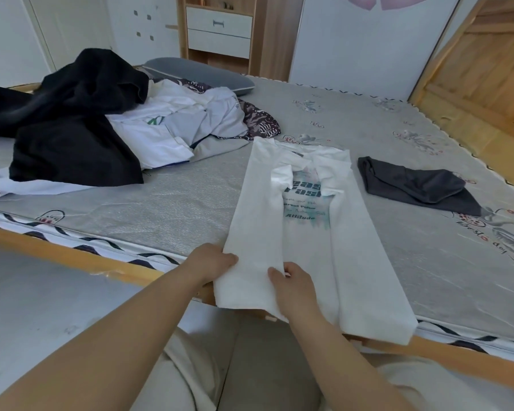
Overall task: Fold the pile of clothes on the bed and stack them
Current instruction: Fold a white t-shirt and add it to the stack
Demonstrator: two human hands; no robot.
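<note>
White T-shirt [306,232] lies lengthwise on the mattress [172,209], both long sides folded in so the sleeves meet over the chest print, its hem hanging just past the near wooden bed rail [72,253] at six o'clock. The left hand [212,262] has its grip on the hem's left corner, thumb on top of the cloth; the right hand [294,284] pinches the hem just beside it, fingers curled under the fabric.

Bare mattress lies open at nine o'clock between the shirt and the pile, and again at three o'clock toward the far edge. At ten o'clock sits the unfolded pile: a black garment [72,129] draped over white clothes [175,126], with a dark patterned piece [261,120] at its right edge. At two o'clock a folded dark grey garment [413,185] lies apart from the shirt.

The chest print is teal and partly covered by the sleeves; only "Attitude" reads clearly. The mattress cover reads "best day" near its right side.

The cover is grey with small floral motifs and a black-and-white zigzag border. A grey pillow [199,74] rests at twelve o'clock, before a wooden cabinet with white drawers [220,31]. A wooden frame [481,63] leans at the one o'clock corner.
</note>
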